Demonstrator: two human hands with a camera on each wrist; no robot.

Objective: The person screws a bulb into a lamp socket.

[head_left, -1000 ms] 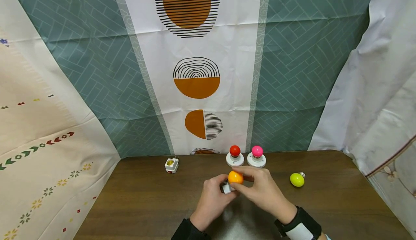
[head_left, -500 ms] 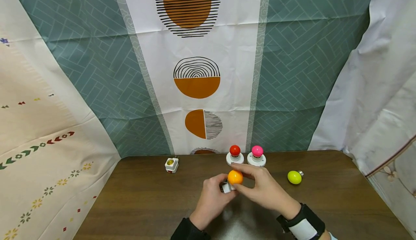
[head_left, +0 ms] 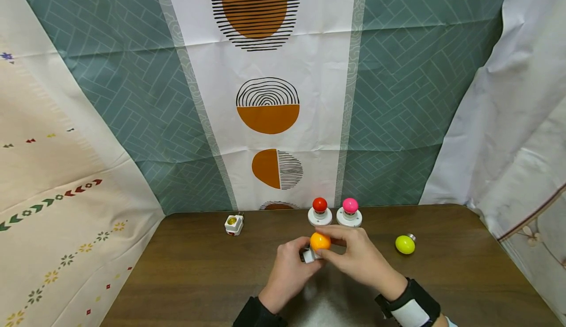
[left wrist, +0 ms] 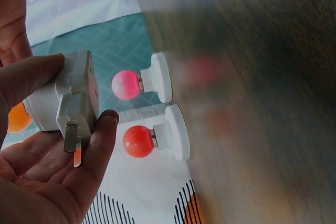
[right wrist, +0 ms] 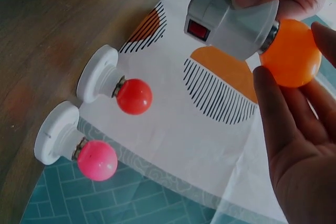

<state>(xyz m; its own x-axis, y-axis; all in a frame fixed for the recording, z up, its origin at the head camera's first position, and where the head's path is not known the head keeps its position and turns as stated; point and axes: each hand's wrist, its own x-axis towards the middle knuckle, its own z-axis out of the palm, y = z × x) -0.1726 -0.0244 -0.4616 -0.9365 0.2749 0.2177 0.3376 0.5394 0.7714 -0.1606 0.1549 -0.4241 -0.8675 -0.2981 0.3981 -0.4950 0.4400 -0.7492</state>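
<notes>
My left hand [head_left: 287, 270] grips a white plug-in lamp socket [right wrist: 218, 11] by its body, between thumb and fingers. Two flat metal prongs [left wrist: 73, 142] stick out of the socket's back in the left wrist view, and a small red switch [right wrist: 198, 30] shows on its side in the right wrist view. Set into the socket's mouth is an orange bulb [right wrist: 292, 53], a ring of its metal base still visible. The thumb and fingers of my right hand [head_left: 360, 263] hold that bulb by its round globe. Both hands are raised over the table.
Behind my hands, a red bulb [head_left: 320, 204] and a pink bulb [head_left: 350, 205] stand in round white holders near the table's back edge. A yellow-green bulb [head_left: 404, 245] lies on the right. Another white socket [head_left: 233, 225] sits at the back left.
My right hand's fingers shift slightly around the orange bulb, while the left hand keeps the socket steady. The yellow-green bulb has rocked a little left and then back right on the table.
</notes>
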